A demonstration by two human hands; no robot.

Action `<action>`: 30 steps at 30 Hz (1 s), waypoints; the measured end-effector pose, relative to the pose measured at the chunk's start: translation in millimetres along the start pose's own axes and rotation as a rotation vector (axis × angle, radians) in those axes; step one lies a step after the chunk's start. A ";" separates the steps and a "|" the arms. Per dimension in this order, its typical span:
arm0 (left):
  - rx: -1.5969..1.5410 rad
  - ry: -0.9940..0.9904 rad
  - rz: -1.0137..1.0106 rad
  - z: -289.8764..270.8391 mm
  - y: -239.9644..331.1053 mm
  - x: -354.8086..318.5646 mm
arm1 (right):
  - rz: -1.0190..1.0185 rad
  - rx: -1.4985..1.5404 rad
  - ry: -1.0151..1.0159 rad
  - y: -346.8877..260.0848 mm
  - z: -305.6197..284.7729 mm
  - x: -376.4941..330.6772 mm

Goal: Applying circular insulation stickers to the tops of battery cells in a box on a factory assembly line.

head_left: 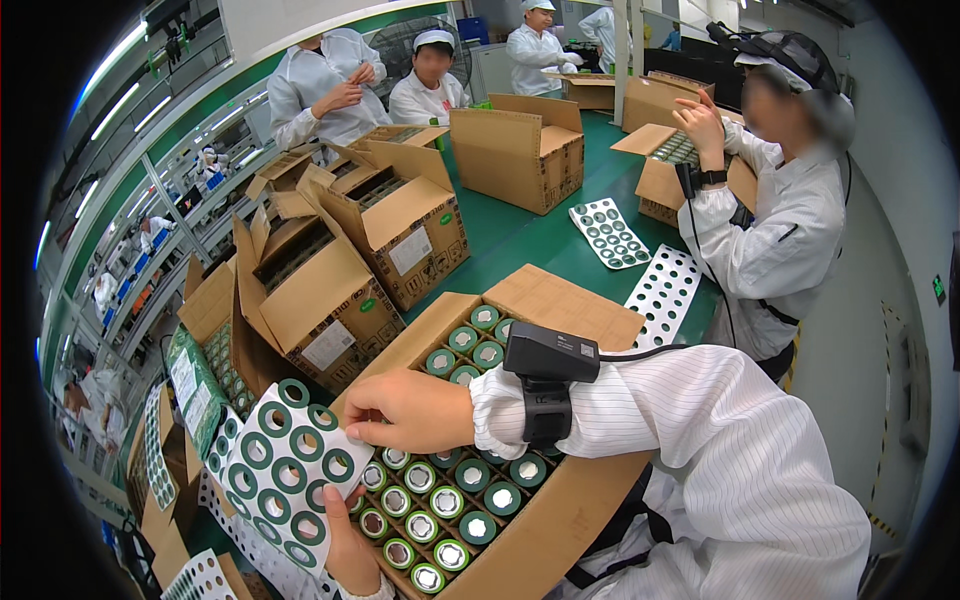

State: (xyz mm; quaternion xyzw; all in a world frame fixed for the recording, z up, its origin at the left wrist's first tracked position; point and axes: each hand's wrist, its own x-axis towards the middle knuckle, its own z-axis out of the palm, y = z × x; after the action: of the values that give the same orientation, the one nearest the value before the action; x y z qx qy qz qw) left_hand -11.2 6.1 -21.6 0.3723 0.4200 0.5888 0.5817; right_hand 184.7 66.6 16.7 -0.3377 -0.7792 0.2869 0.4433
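At the lower left of the frame, a person's left hand (350, 550) is pinching a white sheet of green ring stickers (272, 472) by its lower right edge, thumb on top. Near the centre, the right hand (415, 408) is curling its fingers at the sheet's upper right edge; I cannot tell whether it is gripping a sticker. Cylindrical battery cells (422, 525) are standing below in an open cardboard box (570, 500).

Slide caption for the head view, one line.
Left hand holds a white sheet of green rings, right hand at its edge, by an open carton of cylindrical cells.
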 end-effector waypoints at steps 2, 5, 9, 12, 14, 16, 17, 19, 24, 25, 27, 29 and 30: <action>0.000 0.004 0.005 2.9 0.8 -1.6 | -0.014 0.067 -0.034 -2.3 -0.7 1.6; 0.005 0.013 -0.024 1.2 1.3 -0.2 | 0.050 0.098 -0.043 -5.2 -4.2 2.3; 0.082 0.022 0.009 0.1 -0.1 0.1 | 0.105 0.134 -0.014 3.2 -3.1 2.8; 0.049 0.024 -0.025 1.4 0.4 0.0 | 0.130 0.169 -0.053 1.5 -3.7 3.1; 0.049 0.025 -0.035 1.2 -0.7 0.6 | 0.145 0.199 -0.086 0.0 -6.1 2.8; 0.052 0.034 -0.043 4.4 0.4 -1.3 | 0.121 0.208 -0.106 -0.1 -5.9 4.1; 0.087 0.065 -0.026 11.1 2.7 -5.4 | 0.117 0.215 -0.112 1.0 -4.6 4.7; 0.077 0.082 -0.030 -2.7 -4.1 -2.2 | 0.118 0.214 -0.025 1.4 -3.2 5.0; 0.318 0.069 0.164 -8.5 3.0 -10.1 | 0.163 0.190 -0.032 6.3 -1.1 8.3; 0.283 -0.015 0.239 13.9 -3.3 2.1 | 0.231 0.179 -0.010 17.2 -14.3 2.7; 0.232 -0.040 0.119 9.7 -2.4 0.9 | 0.266 0.229 -0.038 15.9 -13.6 2.9; 0.182 -0.049 0.037 16.8 10.0 -8.3 | 0.285 0.270 -0.079 4.6 -14.2 4.5; 0.249 -0.052 0.127 15.1 10.8 -8.7 | 0.319 0.291 -0.099 1.8 -12.6 6.1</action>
State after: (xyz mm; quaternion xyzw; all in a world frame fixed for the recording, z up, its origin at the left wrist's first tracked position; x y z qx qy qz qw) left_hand -0.9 -1.4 -5.6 0.4823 0.4503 0.5580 0.5033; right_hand 194.0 74.2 23.9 -0.3747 -0.6871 0.4788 0.3977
